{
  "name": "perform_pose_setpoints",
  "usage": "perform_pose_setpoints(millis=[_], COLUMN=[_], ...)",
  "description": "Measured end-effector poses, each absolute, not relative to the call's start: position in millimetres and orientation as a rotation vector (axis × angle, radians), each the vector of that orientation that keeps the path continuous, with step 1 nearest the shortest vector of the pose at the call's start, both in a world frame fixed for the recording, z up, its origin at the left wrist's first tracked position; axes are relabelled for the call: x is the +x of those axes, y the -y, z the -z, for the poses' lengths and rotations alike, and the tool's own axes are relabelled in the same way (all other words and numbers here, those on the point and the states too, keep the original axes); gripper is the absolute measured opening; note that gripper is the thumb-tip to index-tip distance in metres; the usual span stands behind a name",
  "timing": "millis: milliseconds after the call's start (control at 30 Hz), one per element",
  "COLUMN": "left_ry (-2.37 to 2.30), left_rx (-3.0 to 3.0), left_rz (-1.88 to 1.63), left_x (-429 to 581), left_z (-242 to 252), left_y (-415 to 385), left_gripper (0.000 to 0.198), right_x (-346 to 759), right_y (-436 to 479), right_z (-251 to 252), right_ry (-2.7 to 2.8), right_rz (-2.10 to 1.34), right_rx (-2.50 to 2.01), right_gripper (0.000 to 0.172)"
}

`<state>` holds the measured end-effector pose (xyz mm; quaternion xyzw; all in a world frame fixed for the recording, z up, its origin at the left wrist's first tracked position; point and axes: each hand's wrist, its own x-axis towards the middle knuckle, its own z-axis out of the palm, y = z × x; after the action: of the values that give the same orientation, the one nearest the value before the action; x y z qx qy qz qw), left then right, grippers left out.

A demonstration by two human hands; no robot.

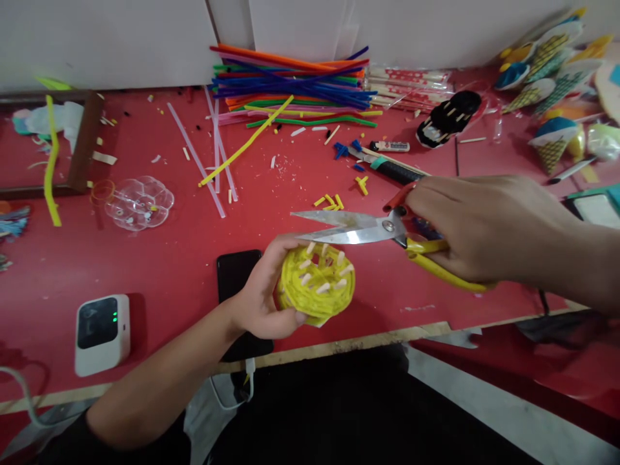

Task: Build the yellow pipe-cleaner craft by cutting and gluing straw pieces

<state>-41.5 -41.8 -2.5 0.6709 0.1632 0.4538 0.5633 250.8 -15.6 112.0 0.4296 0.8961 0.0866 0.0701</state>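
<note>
My left hand point(271, 290) is wrapped round a small yellow woven basket point(314, 294) near the table's front edge. Several pale wooden stick ends poke up in a ring from its top. In my right hand point(465, 226) is a pair of scissors point(368, 227) with yellow and red handles. Their blades are slightly parted and point left, just above the far rim of the basket. Beyond the blades lie short cut yellow pieces point(330, 203) on the red table point(194, 245).
Pipe cleaners point(295, 84) are heaped at the back. A black woven piece point(448, 119), a black-handled cutter point(394, 169) and paper cones point(552, 145) lie right. A phone point(237, 274), clear flower-shaped tray point(140, 203), white device point(103, 334) and brown frame point(84, 142) are left.
</note>
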Motion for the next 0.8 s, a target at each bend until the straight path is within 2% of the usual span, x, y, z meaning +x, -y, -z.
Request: perform_pose_setpoints(millis=[100, 200, 633, 800], left_ry=[-0.362, -0.370, -0.378, -0.748], left_rx=[1.521, 1.502, 1.489, 1.705], left_rz=[-0.980, -0.938, -1.029, -1.178], left_x=[-45, -47, -43, -35], left_z=[-2, -6, 3, 17], left_y=[43, 43, 43, 38], left_gripper=[0.065, 0.059, 0.060, 0.073], right_x=[250, 248, 243, 216], right_y=[15, 17, 11, -26], right_z=[-113, -112, -114, -118], right_ry=[-2.576, -2.553, -2.461, -2.271], right_rz=[-0.039, 0.030, -0.089, -0.229], right_rx=[1.320, 1.267, 1.325, 1.513], right_gripper=[0.018, 0.022, 0.036, 0.034])
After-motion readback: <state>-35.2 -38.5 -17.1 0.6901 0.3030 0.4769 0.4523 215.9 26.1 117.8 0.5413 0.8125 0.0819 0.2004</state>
